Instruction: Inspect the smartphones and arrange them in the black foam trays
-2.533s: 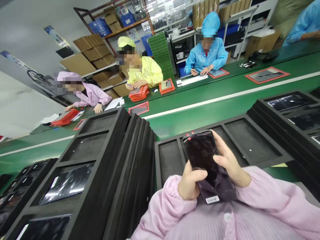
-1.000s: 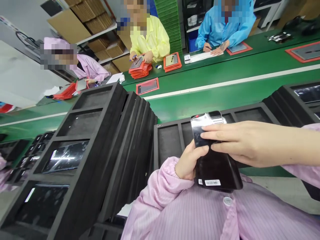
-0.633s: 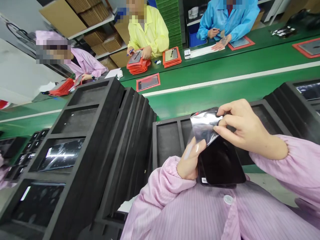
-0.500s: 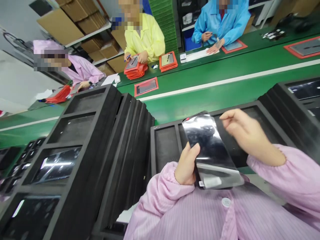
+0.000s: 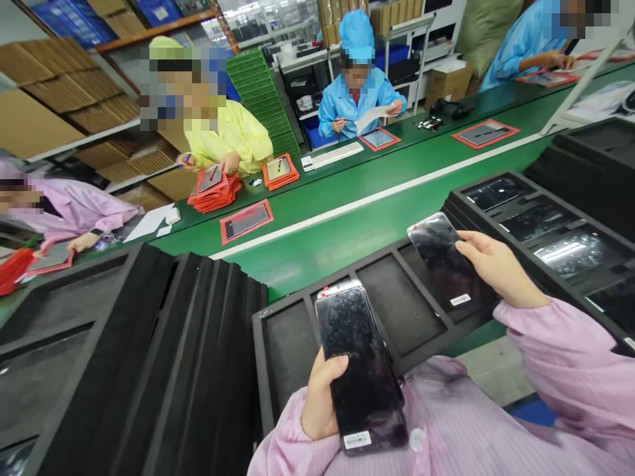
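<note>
My left hand (image 5: 320, 396) is closed round the lower left edge of a black phone screen panel (image 5: 360, 363), held upright close to my chest with a white label at its bottom. My right hand (image 5: 491, 264) grips the right edge of a second black screen panel (image 5: 444, 261), which lies tilted over the right compartment of a black foam tray (image 5: 292, 344) in front of me. The tray's other compartments in view hold nothing.
A stack of black foam trays (image 5: 163, 357) stands at my left. Another tray with screen panels (image 5: 546, 225) lies at the right. Beyond runs a green conveyor belt (image 5: 357, 218) with red-framed trays (image 5: 247, 220). Several people sit working across it.
The hands have separated: before, both were on one panel, the right peeling a film. Now each holds its own panel, the right one over the tray. The view has swung right.
</note>
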Demonstrator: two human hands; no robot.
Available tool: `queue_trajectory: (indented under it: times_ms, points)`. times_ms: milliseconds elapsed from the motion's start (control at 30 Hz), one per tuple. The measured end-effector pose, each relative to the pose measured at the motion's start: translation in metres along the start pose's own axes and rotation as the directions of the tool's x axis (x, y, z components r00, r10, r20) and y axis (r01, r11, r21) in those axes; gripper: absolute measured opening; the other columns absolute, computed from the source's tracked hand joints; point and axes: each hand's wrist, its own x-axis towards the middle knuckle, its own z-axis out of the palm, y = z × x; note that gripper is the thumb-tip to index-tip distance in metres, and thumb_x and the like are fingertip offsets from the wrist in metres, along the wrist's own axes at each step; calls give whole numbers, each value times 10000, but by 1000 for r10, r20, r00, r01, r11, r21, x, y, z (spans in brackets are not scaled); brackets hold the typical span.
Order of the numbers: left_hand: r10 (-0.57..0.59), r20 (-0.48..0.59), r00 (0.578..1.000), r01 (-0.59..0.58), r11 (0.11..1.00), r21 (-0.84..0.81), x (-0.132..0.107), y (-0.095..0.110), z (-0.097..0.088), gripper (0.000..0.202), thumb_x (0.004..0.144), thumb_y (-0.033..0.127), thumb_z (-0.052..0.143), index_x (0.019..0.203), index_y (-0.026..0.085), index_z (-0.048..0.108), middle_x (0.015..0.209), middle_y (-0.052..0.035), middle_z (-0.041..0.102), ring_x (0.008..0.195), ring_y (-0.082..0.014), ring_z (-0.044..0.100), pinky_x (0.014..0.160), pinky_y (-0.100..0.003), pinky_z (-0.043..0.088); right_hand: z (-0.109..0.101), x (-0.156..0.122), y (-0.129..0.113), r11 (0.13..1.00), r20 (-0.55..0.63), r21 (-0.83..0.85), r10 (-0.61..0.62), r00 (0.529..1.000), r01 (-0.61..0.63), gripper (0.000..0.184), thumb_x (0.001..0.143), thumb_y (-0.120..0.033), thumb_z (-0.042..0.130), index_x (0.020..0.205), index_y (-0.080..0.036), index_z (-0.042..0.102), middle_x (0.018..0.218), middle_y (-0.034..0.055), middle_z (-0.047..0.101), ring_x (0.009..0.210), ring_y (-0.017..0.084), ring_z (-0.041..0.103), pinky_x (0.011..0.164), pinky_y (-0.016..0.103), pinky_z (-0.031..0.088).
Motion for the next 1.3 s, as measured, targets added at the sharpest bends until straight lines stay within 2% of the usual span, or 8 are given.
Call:
queue_trajectory:
  times_ms: [167, 267, 400, 600, 733, 800, 1033, 1300]
  points:
    - [48, 138, 989, -62, 993, 97, -2, 1, 20, 358, 563, 184, 699, 908, 188, 603, 702, -3, 632, 605, -141, 570, 597, -257, 451, 12, -5, 17, 965, -39, -222, -152, 988, 140, 327, 734, -459, 556, 799, -160, 670, 876, 146, 613, 818, 326, 565, 670, 512, 465]
    - [87, 215, 973, -126, 977, 175, 0, -3, 31, 368, 562, 184, 693, 918, 182, 597, 761, -7, 621, 654, -137, 544, 618, -250, 432, 14, -8, -20, 906, -33, -221, -377, 926, 361, 319, 821, -408, 502, 924, -153, 663, 996, 157, 601, 907, 314, 563, 752, 514, 466]
    - [75, 272, 960, -150, 952, 267, 0, -5, 38, 405, 570, 172, 683, 965, 183, 593, 790, -4, 590, 688, -134, 505, 637, -247, 402, 11, -6, -90, 818, 158, 188, -571, 806, 543, 244, 894, -332, 469, 922, -190, 665, 955, 76, 635, 873, 182, 609, 805, 330, 505]
    - [124, 275, 953, -191, 954, 232, -4, -5, 29, 430, 561, 177, 694, 980, 190, 599, 880, -18, 615, 797, -175, 536, 720, -274, 406, 14, -20, -136, 518, 39, 169, -853, 520, 838, 211, 879, -173, 487, 738, -175, 643, 987, 91, 639, 1010, 217, 558, 866, 389, 490]
    - [164, 234, 958, -190, 978, 92, -5, -3, 20, 454, 529, 192, 706, 970, 183, 598, 894, -33, 641, 791, -196, 574, 709, -297, 433, -2, -35, -139, 168, 152, 266, -980, 131, 949, 304, 918, -137, 361, 785, -173, 631, 852, 36, 687, 868, 167, 628, 969, 354, 452]
    - [185, 214, 959, -205, 976, 71, -6, -1, 18, 445, 516, 211, 721, 943, 169, 601, 830, -35, 646, 750, -199, 584, 671, -295, 437, -8, -38, -143, 94, 219, 336, -975, 20, 937, 310, 927, -161, 357, 807, -179, 642, 875, 35, 694, 815, 148, 645, 925, 291, 490]
    - [280, 119, 952, -287, 957, 39, -1, 10, 30, 377, 604, 396, 745, 874, 169, 611, 858, -33, 666, 886, -217, 601, 814, -314, 448, 9, -27, -138, 102, 272, 465, -962, -32, 879, 310, 922, -97, 327, 982, -134, 629, 1204, 115, 577, 1275, 209, 367, 933, 315, 485]
    - [275, 80, 958, -257, 948, -185, 11, 3, 35, 241, 703, 312, 600, 892, 163, 610, 876, -27, 668, 939, -222, 599, 877, -331, 424, 31, -6, -123, 383, 257, 211, -909, 327, 899, 209, 886, -298, 486, 729, -217, 598, 1093, 77, 592, 1047, 268, 520, 822, 448, 448]
